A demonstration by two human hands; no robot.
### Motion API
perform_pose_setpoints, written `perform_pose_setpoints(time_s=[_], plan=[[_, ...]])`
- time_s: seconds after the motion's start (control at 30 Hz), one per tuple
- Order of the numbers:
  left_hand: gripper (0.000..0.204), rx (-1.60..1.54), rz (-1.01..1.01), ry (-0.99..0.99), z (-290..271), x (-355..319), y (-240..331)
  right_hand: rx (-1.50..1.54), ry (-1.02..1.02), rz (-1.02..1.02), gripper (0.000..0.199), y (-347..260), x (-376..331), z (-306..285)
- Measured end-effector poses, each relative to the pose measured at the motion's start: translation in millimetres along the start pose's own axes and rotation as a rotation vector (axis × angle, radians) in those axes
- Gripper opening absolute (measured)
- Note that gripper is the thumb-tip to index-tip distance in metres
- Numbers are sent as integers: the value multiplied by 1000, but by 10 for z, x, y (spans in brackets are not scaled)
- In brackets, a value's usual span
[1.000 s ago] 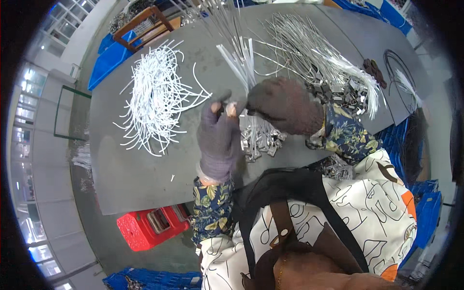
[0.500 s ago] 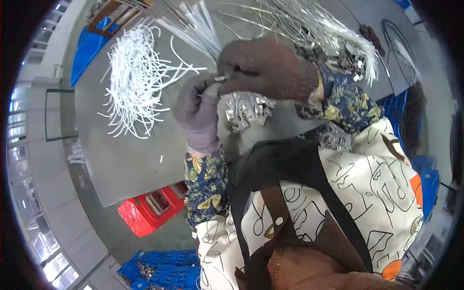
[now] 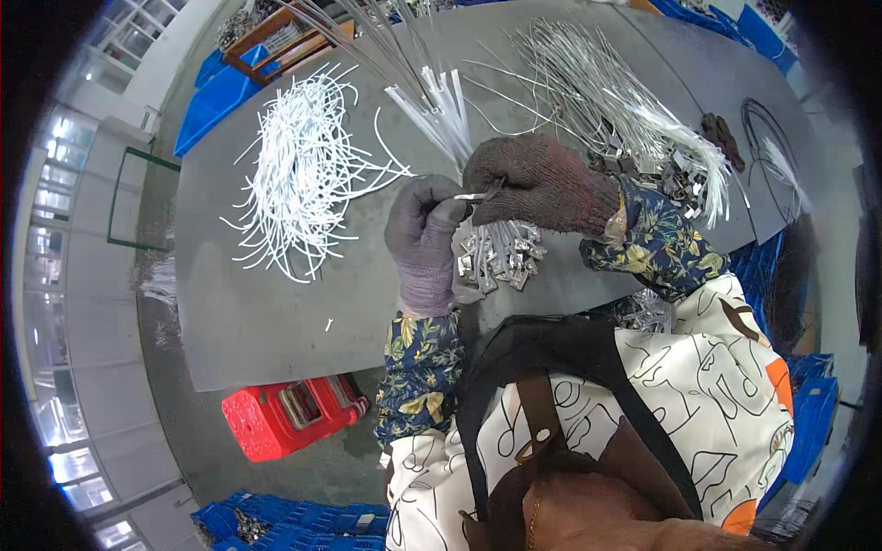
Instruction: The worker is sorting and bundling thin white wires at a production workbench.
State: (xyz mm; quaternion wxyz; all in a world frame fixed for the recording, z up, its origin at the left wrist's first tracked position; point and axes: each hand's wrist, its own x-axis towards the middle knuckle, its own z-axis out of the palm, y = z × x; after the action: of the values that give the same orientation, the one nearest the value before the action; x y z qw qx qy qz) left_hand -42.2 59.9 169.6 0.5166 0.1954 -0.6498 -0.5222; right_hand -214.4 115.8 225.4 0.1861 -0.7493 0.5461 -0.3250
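My left hand (image 3: 424, 246), in a grey-purple glove, is closed in a pinch on a thin white tube (image 3: 469, 196), of which only a short end shows. My right hand (image 3: 544, 184), in a dark brown knitted glove, meets it fingertip to fingertip and pinches a small dark metal piece against that end; the fingers hide most of it. Just below the hands lies a pile of metal clips (image 3: 501, 255) with grey tails. Beyond them, a bundle of white-sleeved wires (image 3: 427, 115) stretches away over the table.
A tangled heap of white tubes (image 3: 303, 174) covers the left of the grey table (image 3: 248, 331). Bare wires (image 3: 588, 83) and loose metal clips (image 3: 675, 179) lie at the right. A red plastic stool (image 3: 276, 422) stands below the table's front edge, near blue crates (image 3: 312, 523).
The view has shifted, so the table shows lower and farther right. Both hands stay together at the small parts, and the white end now shows more plainly between the fingertips.
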Motion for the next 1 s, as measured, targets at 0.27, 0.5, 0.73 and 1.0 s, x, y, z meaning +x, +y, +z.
perform_pose_setpoints(time_s=[0.27,0.5,0.73,1.0], plan=[[14,-139,-4,14,-43,-160,-148,155,104,140,27,-159,50,-58],[23,-216,85,-2,-43,-84,-138,380,102,184,28,-139,44,4],[19,124,70,113,10,-75,-142,33,159,-9,36,-205,107,5],[16,80,70,205,112,60,-135,-683,341,-589,23,-112,228,-5]])
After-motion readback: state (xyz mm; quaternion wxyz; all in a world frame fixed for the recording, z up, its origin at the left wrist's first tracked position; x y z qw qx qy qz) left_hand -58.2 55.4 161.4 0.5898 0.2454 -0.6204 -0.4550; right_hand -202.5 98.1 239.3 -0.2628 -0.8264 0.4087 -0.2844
